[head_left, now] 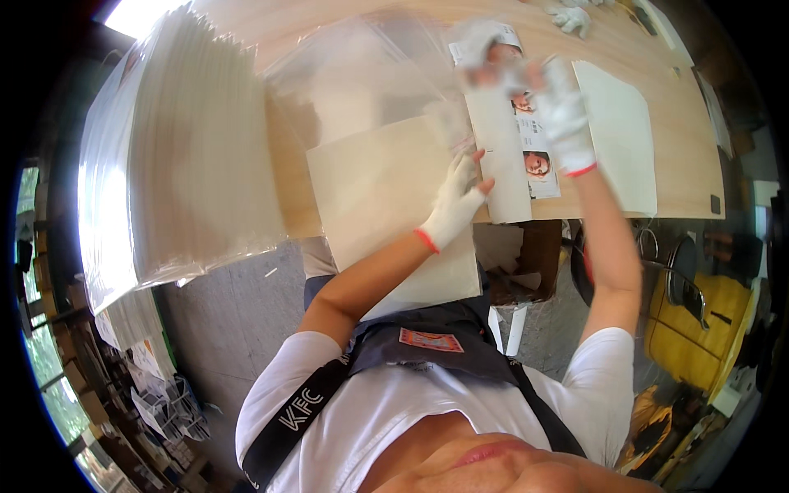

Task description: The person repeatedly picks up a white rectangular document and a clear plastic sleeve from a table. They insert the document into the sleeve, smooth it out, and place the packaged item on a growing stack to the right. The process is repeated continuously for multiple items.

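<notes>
My left hand (454, 197), in a white glove with bare fingertips and a red cuff, rests where a large cream sheet (378, 181) meets a long white strip (504, 177). Its thumb and forefinger are apart, touching the strip's left edge. My right hand (565, 119), gloved alike, is over a printed sheet with portrait pictures (538, 168), beside the strip. Motion smears its fingers, so any hold is hidden. Just past them lies a blurred patch of white and skin tone that I cannot make out. Clear plastic sleeves (353, 62) spread behind the cream sheet.
A tall stack of plastic-wrapped sheets (189, 156) stands at the left of the wooden table (690, 156). Another white sheet (620, 140) lies at the right. White gloves (571, 18) rest at the far edge. Below right are a chair (682, 271) and something yellow (699, 329).
</notes>
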Demonstrator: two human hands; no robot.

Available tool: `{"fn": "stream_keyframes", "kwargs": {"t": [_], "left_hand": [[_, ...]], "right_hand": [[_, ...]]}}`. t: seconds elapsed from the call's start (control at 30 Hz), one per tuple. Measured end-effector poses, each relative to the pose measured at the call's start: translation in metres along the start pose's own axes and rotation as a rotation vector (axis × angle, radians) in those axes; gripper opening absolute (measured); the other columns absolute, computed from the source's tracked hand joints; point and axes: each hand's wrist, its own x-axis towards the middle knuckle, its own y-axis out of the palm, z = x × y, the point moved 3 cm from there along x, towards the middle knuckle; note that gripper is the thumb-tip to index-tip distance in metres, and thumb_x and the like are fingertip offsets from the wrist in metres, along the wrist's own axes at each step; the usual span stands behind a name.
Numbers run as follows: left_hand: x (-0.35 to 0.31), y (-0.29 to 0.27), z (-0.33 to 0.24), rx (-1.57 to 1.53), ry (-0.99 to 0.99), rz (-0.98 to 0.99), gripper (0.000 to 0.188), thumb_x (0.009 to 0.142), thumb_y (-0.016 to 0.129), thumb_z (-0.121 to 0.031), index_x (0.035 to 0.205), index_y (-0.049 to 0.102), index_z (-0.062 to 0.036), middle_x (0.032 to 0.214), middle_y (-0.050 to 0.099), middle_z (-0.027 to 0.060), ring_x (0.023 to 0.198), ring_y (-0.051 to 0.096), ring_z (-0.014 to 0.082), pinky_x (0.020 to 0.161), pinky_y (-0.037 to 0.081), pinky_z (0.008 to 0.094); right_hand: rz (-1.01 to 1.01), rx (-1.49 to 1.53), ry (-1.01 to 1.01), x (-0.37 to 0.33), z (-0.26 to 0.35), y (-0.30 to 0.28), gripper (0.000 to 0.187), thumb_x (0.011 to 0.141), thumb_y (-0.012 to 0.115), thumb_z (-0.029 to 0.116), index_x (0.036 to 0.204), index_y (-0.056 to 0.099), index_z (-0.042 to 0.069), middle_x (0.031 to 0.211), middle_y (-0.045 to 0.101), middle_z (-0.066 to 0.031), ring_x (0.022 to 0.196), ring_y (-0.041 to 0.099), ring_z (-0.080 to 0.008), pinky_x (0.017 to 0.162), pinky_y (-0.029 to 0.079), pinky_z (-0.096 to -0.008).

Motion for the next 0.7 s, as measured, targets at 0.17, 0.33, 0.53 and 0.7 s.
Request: {"fn": "stream_keyframes", "kwargs": {"t": [0.17, 0.33, 0.53, 0.7], "left_hand": [[-0.058, -0.041, -0.019, 0.555, 0.423, 0.108, 0.032, 0.075, 0.065, -0.009, 0.106, 0.061, -0.0052, 0.085, 0.058, 0.0080, 0.072, 0.057, 0.0263, 0.063, 0.045, 0.0371], [-0.084, -0.086, -0.007, 0.753, 0.536, 0.139, 0.030, 0.072, 0.064, -0.006, 0.101, 0.061, -0.0075, 0.102, 0.059, 0.0076, 0.090, 0.057, 0.0277, 0.076, 0.047, 0.0384], [-0.029, -0.112, -0.025, 0.992, 0.529, -0.134, 0.041, 0.077, 0.065, -0.020, 0.115, 0.058, -0.0056, 0.126, 0.047, 0.0161, 0.119, 0.042, 0.0325, 0.100, 0.030, 0.0463], [-0.008, -0.127, 0.009, 1.175, 0.302, -0.183, 0.052, 0.084, 0.059, -0.034, 0.127, 0.050, -0.0069, 0.140, 0.035, 0.0173, 0.129, 0.031, 0.0335, 0.106, 0.021, 0.0506]], "right_hand": [[0.280, 0.156, -0.246, -0.067, 0.014, 0.090, 0.026, 0.078, 0.057, 0.002, 0.103, 0.055, 0.008, 0.075, 0.059, -0.0122, 0.067, 0.058, -0.0334, 0.059, 0.048, -0.0379], [0.349, 0.194, -0.325, -0.078, 0.014, 0.111, 0.027, 0.071, 0.056, -0.003, 0.097, 0.056, 0.006, 0.081, 0.059, -0.0097, 0.071, 0.058, -0.0299, 0.062, 0.047, -0.0365], [0.478, 0.182, -0.394, -0.092, 0.008, 0.120, 0.016, 0.067, 0.061, -0.002, 0.081, 0.054, 0.003, 0.072, 0.058, -0.0097, 0.065, 0.058, -0.0273, 0.059, 0.045, -0.0347], [0.490, -0.059, -0.616, -0.090, 0.029, 0.105, 0.011, 0.073, 0.060, 0.008, 0.083, 0.058, 0.006, 0.085, 0.062, -0.0065, 0.079, 0.061, -0.0257, 0.069, 0.048, -0.0350]]}}
